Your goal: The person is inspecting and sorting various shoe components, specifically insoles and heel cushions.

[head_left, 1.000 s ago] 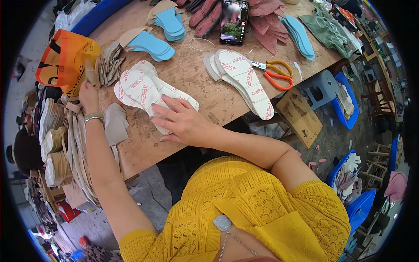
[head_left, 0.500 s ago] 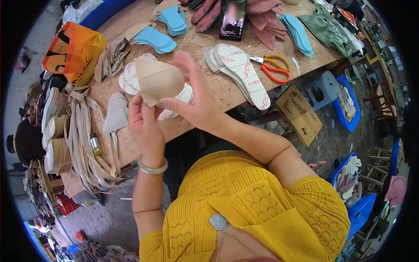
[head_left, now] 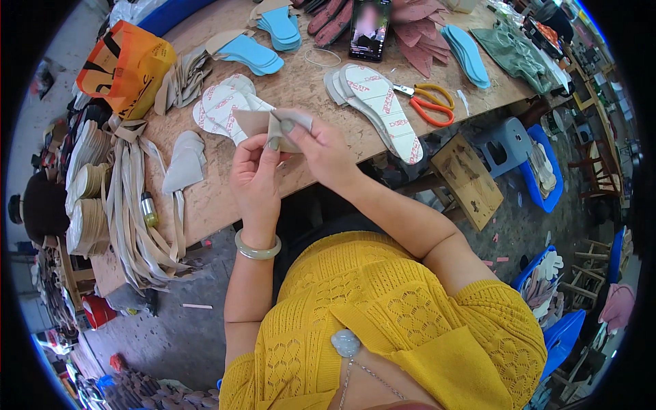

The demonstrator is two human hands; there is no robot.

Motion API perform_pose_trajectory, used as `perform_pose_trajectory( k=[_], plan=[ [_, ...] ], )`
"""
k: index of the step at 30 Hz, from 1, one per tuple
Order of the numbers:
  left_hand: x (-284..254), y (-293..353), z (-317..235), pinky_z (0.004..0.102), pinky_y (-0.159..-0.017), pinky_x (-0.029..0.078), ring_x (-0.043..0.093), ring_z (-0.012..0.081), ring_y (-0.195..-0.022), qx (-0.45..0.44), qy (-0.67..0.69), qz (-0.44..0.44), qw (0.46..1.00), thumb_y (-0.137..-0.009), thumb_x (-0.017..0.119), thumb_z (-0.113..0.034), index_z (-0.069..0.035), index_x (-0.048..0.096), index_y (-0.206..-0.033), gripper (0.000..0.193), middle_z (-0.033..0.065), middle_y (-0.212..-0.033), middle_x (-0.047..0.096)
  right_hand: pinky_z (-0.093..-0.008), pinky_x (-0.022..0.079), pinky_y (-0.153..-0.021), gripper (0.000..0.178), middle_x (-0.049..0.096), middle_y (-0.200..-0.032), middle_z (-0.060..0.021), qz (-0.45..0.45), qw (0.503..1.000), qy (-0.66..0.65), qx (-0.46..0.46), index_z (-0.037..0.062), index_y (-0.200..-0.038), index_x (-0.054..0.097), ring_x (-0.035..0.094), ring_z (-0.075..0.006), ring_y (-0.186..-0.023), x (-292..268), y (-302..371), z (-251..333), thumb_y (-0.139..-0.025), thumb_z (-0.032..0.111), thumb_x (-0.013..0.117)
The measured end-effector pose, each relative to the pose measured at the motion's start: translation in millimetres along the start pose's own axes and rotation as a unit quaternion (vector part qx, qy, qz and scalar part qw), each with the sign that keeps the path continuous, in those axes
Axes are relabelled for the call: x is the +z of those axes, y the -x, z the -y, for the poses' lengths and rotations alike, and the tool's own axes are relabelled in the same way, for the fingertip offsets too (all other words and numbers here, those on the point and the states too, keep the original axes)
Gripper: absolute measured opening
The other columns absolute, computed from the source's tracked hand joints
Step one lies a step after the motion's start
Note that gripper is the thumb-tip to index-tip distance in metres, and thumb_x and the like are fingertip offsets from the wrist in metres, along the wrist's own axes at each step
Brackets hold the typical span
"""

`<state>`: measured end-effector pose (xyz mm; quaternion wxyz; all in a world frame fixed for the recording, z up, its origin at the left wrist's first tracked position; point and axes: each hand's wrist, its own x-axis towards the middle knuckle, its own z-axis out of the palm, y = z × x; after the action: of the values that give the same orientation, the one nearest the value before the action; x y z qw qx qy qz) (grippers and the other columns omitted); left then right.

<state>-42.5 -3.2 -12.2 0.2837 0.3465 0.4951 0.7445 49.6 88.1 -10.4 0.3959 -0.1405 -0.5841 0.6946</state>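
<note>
In front of me I hold a folded beige fabric piece, perhaps a shoe upper [head_left: 251, 121], above the table edge. My left hand [head_left: 256, 179] pinches its lower edge between thumb and fingers. My right hand [head_left: 326, 152] grips the other end, thumb on top, fingers partly hidden behind the cloth. Just beyond lie white insoles with red print [head_left: 222, 104], partly covered by the piece. Pale toe-shaped cloth pieces [head_left: 183, 164] rest left of my left hand. Right of my right hand is another stack of printed white insoles [head_left: 384, 109].
Scissors [head_left: 432, 104] with orange and yellow handles lie at the right. Along the back are blue insoles [head_left: 249, 55], a phone [head_left: 369, 31] and reddish pieces [head_left: 415, 37]. Beige strips [head_left: 130, 205] hang over the left edge, near an orange bag [head_left: 126, 68]. A grey-blue stool [head_left: 506, 145] stands right.
The beige piece was spread with its rounded face up; now it is turned and folded between my fingers. Both hands have shifted slightly right, and my right fingers have closed onto it.
</note>
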Motion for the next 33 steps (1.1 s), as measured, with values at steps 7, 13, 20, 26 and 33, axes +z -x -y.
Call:
perform_pose_trajectory(
  k=[7, 13, 20, 26, 33],
  plan=[
    [-6, -3, -2, 0.0344, -0.085, 0.055, 0.065, 0.0184, -0.093, -0.05, 0.224, -0.01, 0.973, -0.096, 0.051, -0.007, -0.005, 0.045, -0.109, 0.014, 0.008, -0.103, 0.063, -0.0259, 0.045, -0.088, 0.032, 0.063, -0.11, -0.0052, -0.108, 0.988, 0.081, 0.076, -0.0016, -0.122, 0.055, 0.058, -0.0104, -0.1, -51, -74, -24, -0.095, 0.013, 0.048],
    [-3, 2, 2, 0.0374, -0.088, 0.055, 0.065, 0.0183, -0.095, -0.065, 0.299, -0.004, 0.952, -0.097, 0.05, -0.008, -0.008, 0.043, -0.11, 0.014, 0.0058, -0.107, 0.061, -0.0266, 0.041, -0.093, 0.035, 0.062, -0.113, -0.0088, -0.226, 0.768, 0.527, -0.285, -0.0024, -0.123, 0.054, 0.057, -0.0138, -0.105, -53, -65, -30, -0.096, 0.019, 0.053],
    [1, 26, 11, 0.0358, -0.09, 0.05, 0.06, 0.0197, -0.103, -0.006, 0.228, 0.073, 0.971, -0.095, 0.053, -0.009, -0.008, 0.046, -0.108, 0.015, 0.007, -0.111, 0.059, -0.0249, 0.044, -0.089, 0.033, 0.064, -0.107, -0.007, -0.017, 0.99, -0.095, 0.098, -0.0014, -0.118, 0.057, 0.059, -0.0118, -0.098, -25, 11, 29, -0.089, 0.011, 0.064],
    [-7, 10, -30, 0.0392, -0.105, 0.036, 0.049, 0.0275, -0.124, 0.103, -0.015, 0.139, 0.985, -0.087, 0.064, -0.041, 0.003, 0.037, -0.136, 0.072, 0.0181, -0.133, 0.05, -0.0289, 0.051, -0.072, 0.021, 0.068, -0.094, -0.005, 0.232, 0.916, 0.316, -0.081, 0.0068, -0.101, 0.068, 0.065, -0.0165, -0.083, -62, 18, 75, -0.079, 0.004, 0.067],
    [-4, 41, -43, 0.0236, -0.083, 0.048, 0.062, 0.0103, -0.094, -0.085, -0.221, 0.241, 0.941, -0.089, 0.061, -0.005, -0.002, 0.054, -0.128, 0.039, 0.0068, -0.109, 0.066, -0.033, 0.049, -0.065, 0.016, 0.063, -0.084, -0.0089, 0.257, 0.857, 0.417, -0.162, 0.0048, -0.093, 0.067, 0.062, -0.0271, -0.074, -53, 28, 86, -0.077, 0.005, 0.069]
  ],
)
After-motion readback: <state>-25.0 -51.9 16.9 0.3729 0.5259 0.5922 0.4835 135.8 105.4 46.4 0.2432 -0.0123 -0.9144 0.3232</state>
